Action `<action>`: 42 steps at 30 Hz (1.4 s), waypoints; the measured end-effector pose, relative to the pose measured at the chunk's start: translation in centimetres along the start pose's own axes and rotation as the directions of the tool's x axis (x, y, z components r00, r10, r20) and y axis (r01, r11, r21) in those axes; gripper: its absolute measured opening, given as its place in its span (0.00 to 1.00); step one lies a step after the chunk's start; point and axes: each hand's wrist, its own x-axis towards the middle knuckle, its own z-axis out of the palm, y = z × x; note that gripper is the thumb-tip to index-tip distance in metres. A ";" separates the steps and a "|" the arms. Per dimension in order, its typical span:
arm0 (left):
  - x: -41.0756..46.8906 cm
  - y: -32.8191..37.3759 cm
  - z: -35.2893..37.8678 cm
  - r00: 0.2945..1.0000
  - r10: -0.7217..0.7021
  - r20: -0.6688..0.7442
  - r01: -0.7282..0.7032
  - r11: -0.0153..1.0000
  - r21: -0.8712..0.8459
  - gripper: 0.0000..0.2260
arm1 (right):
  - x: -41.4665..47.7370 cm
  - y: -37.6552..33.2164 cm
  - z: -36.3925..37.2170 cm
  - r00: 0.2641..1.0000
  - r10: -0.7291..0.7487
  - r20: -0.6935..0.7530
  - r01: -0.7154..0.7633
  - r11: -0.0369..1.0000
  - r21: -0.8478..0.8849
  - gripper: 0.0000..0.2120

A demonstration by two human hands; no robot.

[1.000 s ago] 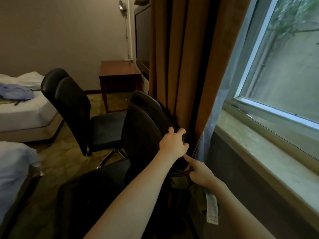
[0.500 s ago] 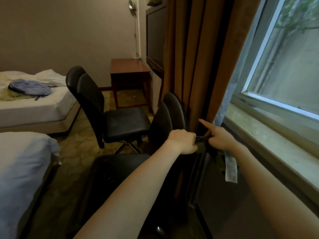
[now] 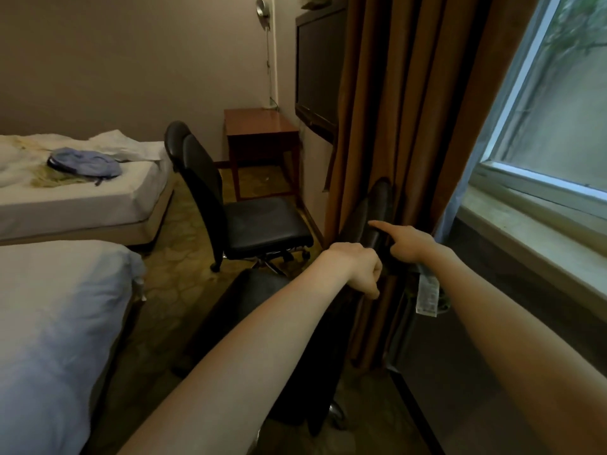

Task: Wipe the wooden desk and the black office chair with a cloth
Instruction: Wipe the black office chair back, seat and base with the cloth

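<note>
At eight o'clock, a near bed (image 3: 49,323) with pale bedding fills the corner. At ten o'clock a far bed (image 3: 98,205) carries a blue bundle (image 3: 83,162), perhaps a backpack, on rumpled sheets. Toward the centre, a far office chair (image 3: 230,205), black and padded, stands on the patterned floor with its seat facing three o'clock. Just behind it, at twelve o'clock, the wooden worktop (image 3: 259,126) sits against the wall, well apart from both hands, with a lamp pole (image 3: 271,60) rising from its back corner. A dark television (image 3: 317,64) hangs on the wall beside it.

Right of centre, the near office chair (image 3: 377,208) stands against the brown curtain (image 3: 410,110), its backrest seen edge-on. The left hand (image 3: 356,262) has its fingers clenched round the front edge of that backrest. The right hand (image 3: 409,243), at three o'clock of the left, points its index finger across to touch the backrest, while the other fingers grasp a greenish cloth (image 3: 441,300); a white tag (image 3: 427,293) hangs from it below the hand. Whether the cloth touches the chair I cannot tell. At two o'clock a window (image 3: 558,93) sits above a pale sill (image 3: 542,231).
</note>
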 end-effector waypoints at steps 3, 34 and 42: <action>-2.7 -0.9 0.5 0.999 -0.024 0.040 0.024 1.000 -0.007 0.09 | -1.3 -2.0 1.6 0.999 0.023 -0.044 -0.023 1.000 0.003 0.30; -14.4 -18.0 3.5 0.972 -0.071 -0.223 0.058 0.996 -0.064 0.10 | -8.6 -21.7 6.6 0.996 -0.079 0.051 0.073 0.992 0.103 0.26; -18.0 -25.1 3.5 0.979 -0.006 -0.204 -0.027 0.987 -0.156 0.09 | -8.4 -29.8 9.7 0.995 0.077 -0.056 -0.069 0.990 0.120 0.28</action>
